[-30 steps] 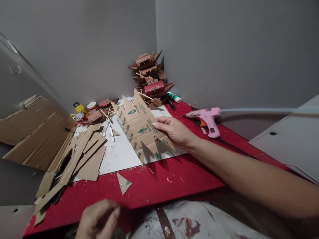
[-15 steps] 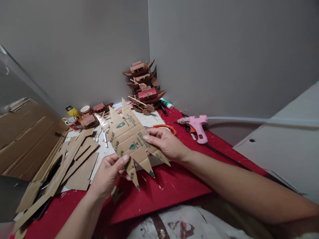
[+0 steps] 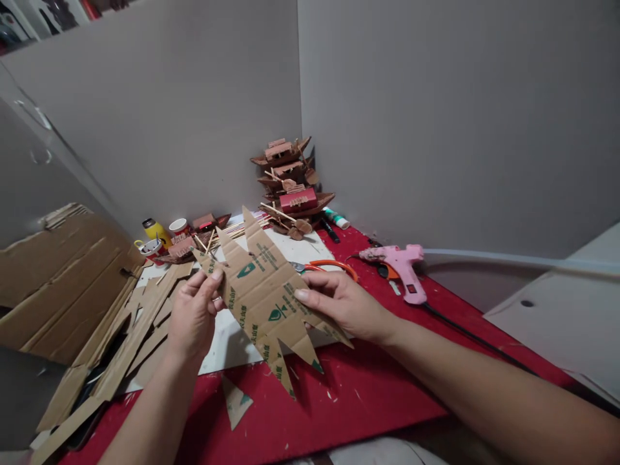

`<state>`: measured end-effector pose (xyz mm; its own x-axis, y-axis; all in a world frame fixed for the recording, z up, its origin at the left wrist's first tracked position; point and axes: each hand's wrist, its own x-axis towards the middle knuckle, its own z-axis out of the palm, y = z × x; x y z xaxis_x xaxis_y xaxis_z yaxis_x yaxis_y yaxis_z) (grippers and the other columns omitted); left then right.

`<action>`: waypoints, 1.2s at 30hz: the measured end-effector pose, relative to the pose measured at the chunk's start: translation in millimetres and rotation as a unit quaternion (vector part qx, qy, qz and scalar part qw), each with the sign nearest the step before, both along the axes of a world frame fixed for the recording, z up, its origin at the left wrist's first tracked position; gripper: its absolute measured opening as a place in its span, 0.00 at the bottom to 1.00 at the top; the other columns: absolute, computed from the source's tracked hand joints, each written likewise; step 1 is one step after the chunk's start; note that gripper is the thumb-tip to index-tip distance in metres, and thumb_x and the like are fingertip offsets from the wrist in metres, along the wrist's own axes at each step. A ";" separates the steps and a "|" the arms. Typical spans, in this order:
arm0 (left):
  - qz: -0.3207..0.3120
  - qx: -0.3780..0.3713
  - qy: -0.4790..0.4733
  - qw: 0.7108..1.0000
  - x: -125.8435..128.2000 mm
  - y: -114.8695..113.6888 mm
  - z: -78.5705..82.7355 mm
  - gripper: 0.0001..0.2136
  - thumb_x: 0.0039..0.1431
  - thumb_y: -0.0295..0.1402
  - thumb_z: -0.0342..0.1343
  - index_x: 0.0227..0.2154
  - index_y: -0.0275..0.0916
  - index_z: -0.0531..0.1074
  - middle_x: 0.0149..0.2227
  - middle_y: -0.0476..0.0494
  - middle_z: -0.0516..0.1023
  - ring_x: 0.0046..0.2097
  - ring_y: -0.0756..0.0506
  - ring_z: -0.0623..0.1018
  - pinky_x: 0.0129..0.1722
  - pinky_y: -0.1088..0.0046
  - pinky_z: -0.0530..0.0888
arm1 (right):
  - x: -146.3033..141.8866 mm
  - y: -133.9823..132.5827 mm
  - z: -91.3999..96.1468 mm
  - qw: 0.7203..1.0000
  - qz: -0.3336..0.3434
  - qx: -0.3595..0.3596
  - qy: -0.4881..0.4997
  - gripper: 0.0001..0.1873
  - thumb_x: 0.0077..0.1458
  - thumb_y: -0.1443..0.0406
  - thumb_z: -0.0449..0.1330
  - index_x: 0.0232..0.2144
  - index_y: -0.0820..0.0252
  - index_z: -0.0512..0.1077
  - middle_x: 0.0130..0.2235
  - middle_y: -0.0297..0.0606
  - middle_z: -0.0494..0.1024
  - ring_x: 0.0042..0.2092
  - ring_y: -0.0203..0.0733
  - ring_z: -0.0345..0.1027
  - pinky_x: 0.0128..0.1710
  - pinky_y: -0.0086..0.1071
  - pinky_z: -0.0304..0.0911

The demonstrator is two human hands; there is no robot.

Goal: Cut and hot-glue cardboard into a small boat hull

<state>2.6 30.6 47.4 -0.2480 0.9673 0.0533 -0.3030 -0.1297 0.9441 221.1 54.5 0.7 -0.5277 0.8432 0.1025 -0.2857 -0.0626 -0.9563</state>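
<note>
A jagged piece of printed brown cardboard (image 3: 264, 294), cut into several pointed spikes, is held up over the red table (image 3: 368, 394). My left hand (image 3: 194, 316) pinches its upper left edge with thumb and fingers. My right hand (image 3: 339, 303) grips its right side, thumb on top. A small cardboard triangle (image 3: 236, 400) lies on the red surface below the piece.
Orange-handled scissors (image 3: 329, 265) and a pink glue gun (image 3: 402, 265) with its cord lie to the right. Stacked cardboard boat models (image 3: 290, 187) stand in the corner. Cardboard strips (image 3: 130, 336), cups (image 3: 179, 227), a yellow bottle (image 3: 154, 229) and sticks sit left on a white board (image 3: 232, 336).
My left hand rose from the table's front edge, took hold of the cardboard, then shifted from its lower part to the upper left edge. The piece lifted slightly.
</note>
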 end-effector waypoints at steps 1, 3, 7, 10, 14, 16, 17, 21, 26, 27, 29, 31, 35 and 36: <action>0.005 0.008 -0.001 1.000 -0.8 1.7 2.0 0.12 0.40 0.32 0.72 0.26 0.34 0.77 0.22 0.54 0.73 0.20 0.58 0.66 0.18 0.87 0.65 | 0.0 -0.2 -0.3 1.000 0.001 0.013 -0.003 0.18 0.48 0.53 0.67 0.30 0.63 0.75 0.28 0.33 0.78 0.29 0.33 0.70 0.30 0.26 0.66; 0.013 0.019 -0.002 1.000 -2.0 3.9 3.8 0.12 0.41 0.32 0.72 0.30 0.34 0.79 0.26 0.52 0.76 0.22 0.58 0.68 0.18 0.87 0.65 | -0.1 -0.1 -0.9 1.000 0.005 0.027 -0.005 0.17 0.50 0.53 0.66 0.31 0.63 0.76 0.29 0.34 0.79 0.31 0.34 0.71 0.32 0.26 0.66; 0.013 0.024 -0.001 1.000 -3.1 4.5 1.2 0.10 0.43 0.31 0.71 0.30 0.35 0.80 0.23 0.53 0.74 0.22 0.58 0.68 0.19 0.86 0.66 | -0.6 2.9 -3.3 1.000 0.011 0.006 -0.005 0.17 0.50 0.53 0.66 0.33 0.63 0.76 0.30 0.34 0.79 0.32 0.35 0.72 0.33 0.27 0.66; 0.006 0.013 -0.004 1.000 -2.1 3.8 -2.5 0.12 0.43 0.33 0.70 0.32 0.35 0.80 0.28 0.50 0.77 0.24 0.57 0.70 0.21 0.85 0.68 | -1.3 7.3 -6.0 1.000 -0.007 -0.016 -0.011 0.19 0.48 0.52 0.68 0.32 0.62 0.75 0.28 0.33 0.79 0.29 0.33 0.71 0.31 0.27 0.66; 0.005 -0.003 -0.010 1.000 -1.7 3.4 -6.4 0.11 0.40 0.36 0.71 0.24 0.35 0.77 0.24 0.50 0.75 0.26 0.53 0.72 0.21 0.82 0.69 | -1.2 12.6 -7.6 0.999 -0.028 -0.030 -0.028 0.22 0.45 0.49 0.68 0.31 0.62 0.75 0.27 0.32 0.77 0.27 0.32 0.69 0.28 0.26 0.66; -0.005 -0.001 -0.013 1.000 -3.9 3.5 -7.7 0.14 0.38 0.35 0.71 0.15 0.35 0.71 0.19 0.51 0.71 0.25 0.53 0.72 0.23 0.81 0.71 | -0.3 14.0 -7.4 0.998 -0.027 -0.035 -0.040 0.24 0.44 0.48 0.68 0.32 0.62 0.75 0.27 0.32 0.77 0.27 0.33 0.69 0.28 0.27 0.66; -0.019 -0.002 -0.011 1.000 -5.8 3.6 -8.3 0.15 0.38 0.34 0.71 0.13 0.36 0.69 0.18 0.52 0.69 0.24 0.53 0.71 0.23 0.80 0.71 | 0.2 14.5 -7.3 0.998 -0.026 -0.034 -0.045 0.24 0.44 0.48 0.68 0.32 0.62 0.75 0.27 0.32 0.77 0.27 0.33 0.69 0.29 0.27 0.67; -0.093 -0.033 0.015 0.995 -16.3 4.4 -10.7 0.11 0.40 0.31 0.70 0.17 0.36 0.72 0.15 0.54 0.67 0.20 0.54 0.69 0.23 0.79 0.73 | 2.0 16.4 -8.0 0.998 -0.026 -0.031 -0.052 0.23 0.44 0.49 0.68 0.32 0.62 0.76 0.28 0.32 0.78 0.28 0.32 0.69 0.30 0.26 0.66; -0.103 -0.047 0.046 0.992 -24.1 6.4 -17.8 0.11 0.40 0.30 0.71 0.25 0.36 0.75 0.21 0.53 0.73 0.22 0.53 0.72 0.22 0.78 0.75 | 2.4 19.0 -12.6 0.998 -0.025 -0.010 -0.061 0.21 0.48 0.51 0.67 0.34 0.63 0.76 0.31 0.34 0.79 0.31 0.34 0.71 0.32 0.26 0.66; -0.102 -0.046 0.059 0.992 -24.3 6.8 -19.3 0.11 0.41 0.31 0.71 0.27 0.36 0.76 0.21 0.52 0.74 0.23 0.52 0.73 0.23 0.76 0.76 | 2.3 19.1 -13.4 0.998 -0.025 -0.005 -0.064 0.21 0.48 0.51 0.67 0.34 0.63 0.76 0.31 0.35 0.79 0.31 0.34 0.71 0.32 0.26 0.66; -0.101 -0.042 0.084 0.990 -23.9 7.1 -21.9 0.14 0.42 0.33 0.71 0.33 0.36 0.77 0.23 0.52 0.75 0.24 0.52 0.73 0.24 0.74 0.78 | 2.1 19.0 -13.9 0.997 -0.028 0.002 -0.077 0.21 0.49 0.51 0.66 0.34 0.63 0.76 0.31 0.35 0.79 0.31 0.35 0.71 0.31 0.27 0.66; -0.098 -0.042 0.094 0.990 -23.3 7.3 -23.5 0.16 0.43 0.34 0.71 0.36 0.36 0.77 0.24 0.51 0.75 0.25 0.52 0.74 0.25 0.73 0.79 | 2.4 18.4 -12.6 0.995 -0.034 0.009 -0.093 0.21 0.50 0.50 0.65 0.34 0.63 0.76 0.31 0.35 0.79 0.31 0.35 0.71 0.30 0.27 0.66; -0.107 -0.065 0.078 0.989 -23.6 7.7 -24.2 0.13 0.42 0.36 0.71 0.28 0.35 0.76 0.21 0.53 0.72 0.22 0.53 0.73 0.24 0.73 0.79 | 4.8 17.4 -7.0 0.994 -0.038 0.015 -0.100 0.20 0.50 0.51 0.65 0.34 0.63 0.76 0.32 0.35 0.79 0.32 0.35 0.71 0.31 0.28 0.67; -0.123 -0.077 0.077 0.986 -23.9 7.7 -24.0 0.13 0.42 0.36 0.71 0.25 0.35 0.75 0.20 0.53 0.71 0.22 0.52 0.74 0.24 0.73 0.79 | 5.6 17.7 -6.0 0.995 -0.038 0.014 -0.097 0.20 0.50 0.51 0.65 0.34 0.63 0.76 0.32 0.35 0.79 0.31 0.35 0.70 0.31 0.28 0.67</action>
